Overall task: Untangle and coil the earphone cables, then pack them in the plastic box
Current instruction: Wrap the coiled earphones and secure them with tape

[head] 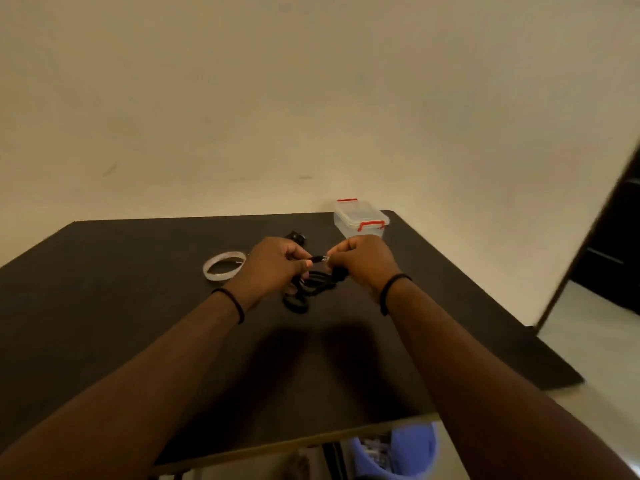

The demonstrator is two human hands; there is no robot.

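Note:
A black earphone cable point(313, 287) hangs in loops between my hands and rests partly on the dark table point(138, 306). My left hand point(273, 268) grips the cable, with its plug end sticking out toward the right. My right hand point(363, 259) pinches the tip of that plug end, and more cable bunches under its palm. Both hands hover just above the table's middle. The clear plastic box point(360, 220) with red latches stands closed at the table's far right corner. Another small black item point(296, 237) lies behind my left hand, partly hidden.
A roll of clear tape point(224, 266) lies left of my left hand. The table's right edge runs diagonally, with pale floor beyond. A blue bin point(398, 452) sits below the near edge. A dark door frame point(609, 237) stands at the right.

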